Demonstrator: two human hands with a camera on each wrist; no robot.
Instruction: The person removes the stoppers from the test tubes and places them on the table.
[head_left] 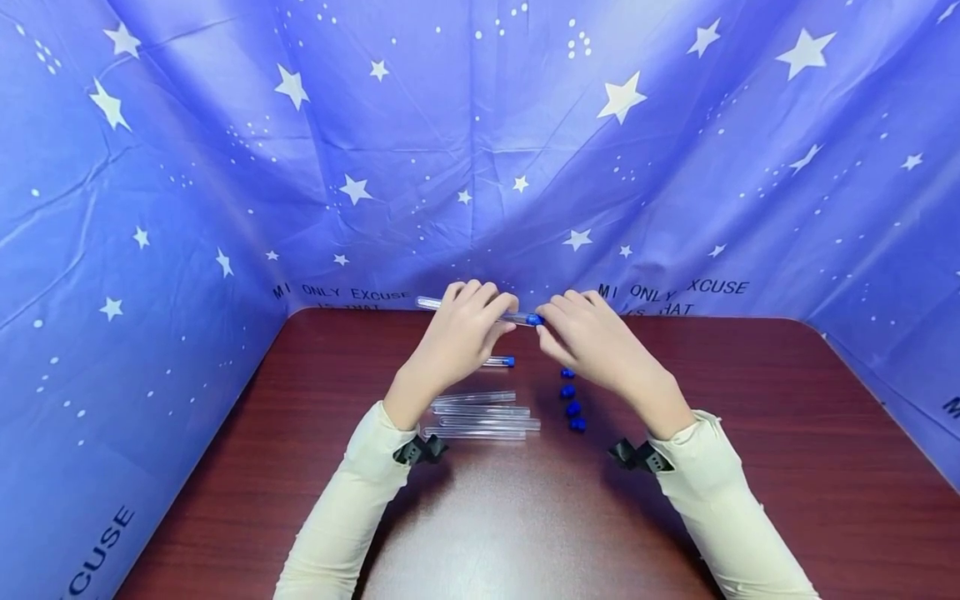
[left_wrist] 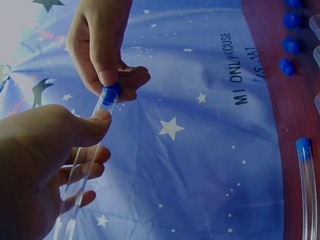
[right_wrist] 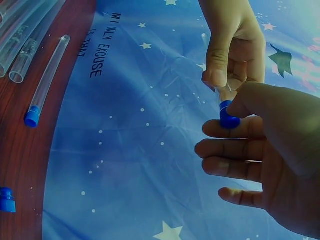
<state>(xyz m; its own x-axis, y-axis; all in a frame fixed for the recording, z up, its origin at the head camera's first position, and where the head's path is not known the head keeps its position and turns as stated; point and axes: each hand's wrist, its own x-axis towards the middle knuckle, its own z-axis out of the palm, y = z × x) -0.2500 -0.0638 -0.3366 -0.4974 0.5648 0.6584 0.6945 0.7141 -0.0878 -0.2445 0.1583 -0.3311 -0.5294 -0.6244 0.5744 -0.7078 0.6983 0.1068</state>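
Note:
My left hand grips a clear test tube between thumb and fingers, raised above the far edge of the table. A blue cap sits at the tube's mouth, its narrower part showing inside the clear wall in the left wrist view. Thumb and forefinger of my right hand pinch that cap, while its other fingers extend loosely. Below the hands, a tube with a blue cap lies on the table. Several uncapped tubes lie nearer, beside a column of loose blue caps.
The dark red wooden table has rounded far corners. A blue curtain printed with white stars and lettering hangs behind the table and along both sides. A black strap with a device is on each wrist.

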